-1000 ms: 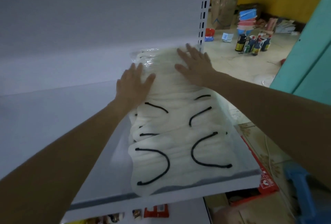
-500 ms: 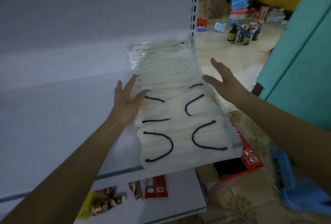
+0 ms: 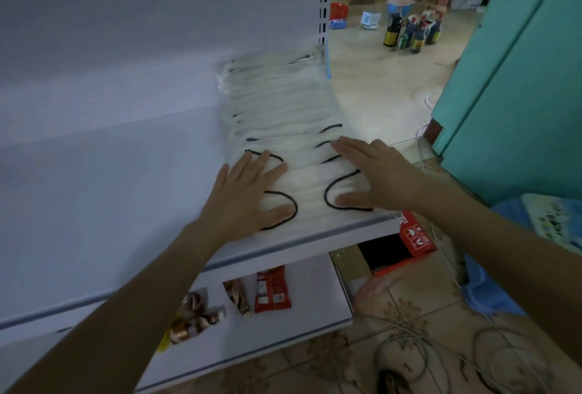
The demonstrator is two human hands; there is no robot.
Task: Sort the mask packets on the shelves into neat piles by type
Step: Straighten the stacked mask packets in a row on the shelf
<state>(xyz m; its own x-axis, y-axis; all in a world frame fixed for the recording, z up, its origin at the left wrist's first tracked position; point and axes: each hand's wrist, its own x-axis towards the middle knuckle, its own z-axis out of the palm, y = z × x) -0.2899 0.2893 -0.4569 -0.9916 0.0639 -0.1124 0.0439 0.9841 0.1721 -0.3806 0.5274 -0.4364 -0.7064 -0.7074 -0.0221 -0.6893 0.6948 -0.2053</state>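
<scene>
flattening the mask packets [image 3: 283, 100] on the shelf [image 3: 126, 201], left hand [image 3: 248, 195] and right hand [image 3: 374, 178] spread flat, gripping nothing. next, likely squaring up the fanned row.

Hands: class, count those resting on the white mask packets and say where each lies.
2. The left hand lies flat on the near left of the white mask packets with black ear loops; the right hand lies flat on their near right. None appears hidden.
</scene>
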